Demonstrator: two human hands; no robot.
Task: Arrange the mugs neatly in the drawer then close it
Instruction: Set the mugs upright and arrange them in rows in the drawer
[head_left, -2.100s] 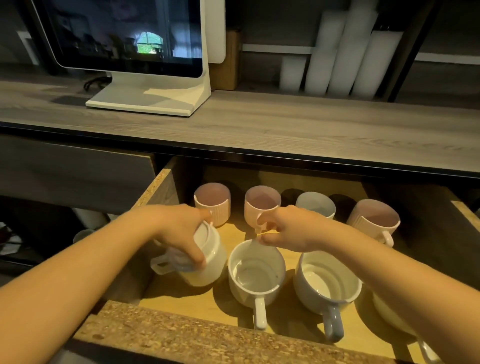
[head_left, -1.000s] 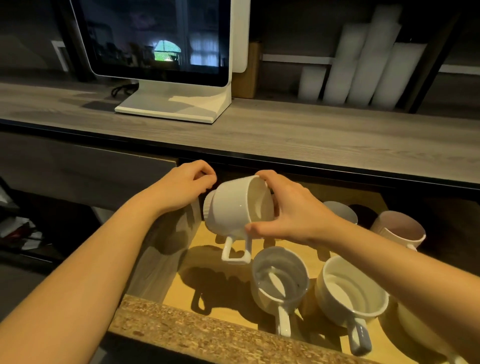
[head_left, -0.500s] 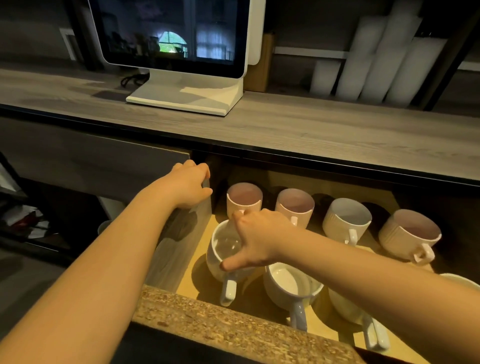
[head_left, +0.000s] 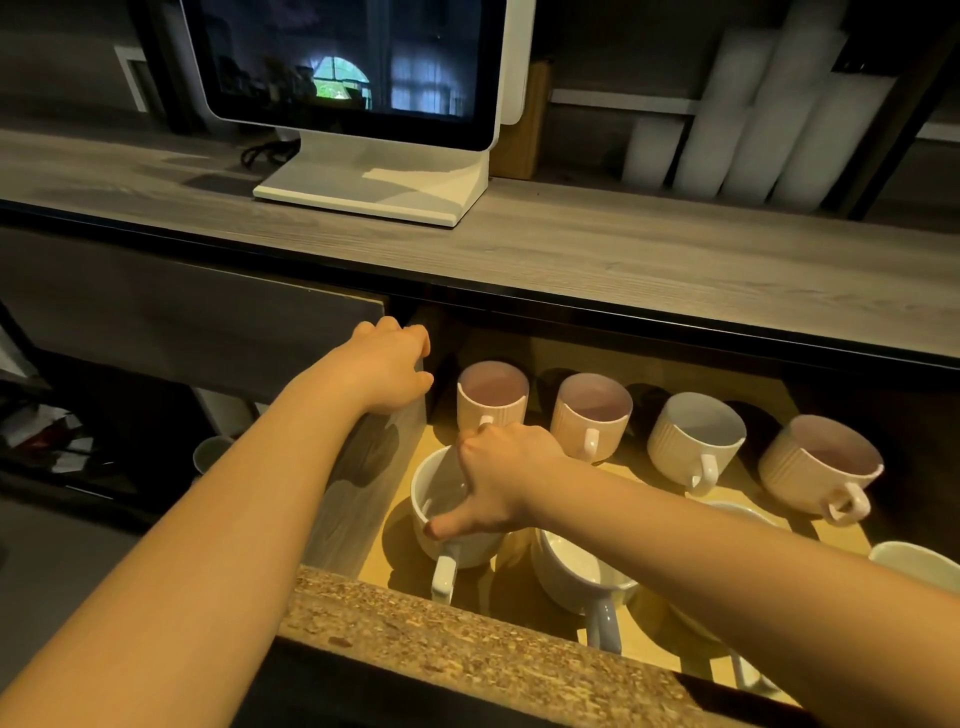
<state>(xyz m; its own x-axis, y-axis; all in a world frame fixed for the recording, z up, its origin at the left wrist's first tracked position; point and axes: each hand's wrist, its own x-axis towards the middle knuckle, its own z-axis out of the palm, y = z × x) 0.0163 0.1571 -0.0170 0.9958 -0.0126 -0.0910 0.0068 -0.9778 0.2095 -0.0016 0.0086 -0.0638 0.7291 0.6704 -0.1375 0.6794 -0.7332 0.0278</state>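
From the head camera, the drawer (head_left: 363, 493) stands pulled out below the wooden counter (head_left: 623, 249), its speckled front edge nearest the viewer and its pale floor lit yellow. The left hand (head_left: 387, 369) rests on top of the drawer's left wall at the far end, fingers curled over the edge and closed on it. The right hand (head_left: 498, 478) reaches into the front left corner and grips the rim of a white mug (head_left: 441, 509), thumb on the near side of the rim and fingers bent over the far side, so the hand is clamped on it. That mug stands upright on the drawer floor, its handle pointing toward the viewer. Just to its right is a second white mug (head_left: 582, 571), also upright with its handle toward the viewer, and the forearm crosses above it. More white cups lie farther right under the arm, mostly hidden. Along the back of the drawer runs a row of four ribbed mugs: a pink one (head_left: 491, 400), another pink one (head_left: 589, 415), a grey-white one (head_left: 693, 441) and a pink one at the right end (head_left: 815, 467), all upright and apart from each other. On the counter stands a monitor (head_left: 353, 67) on a white base.
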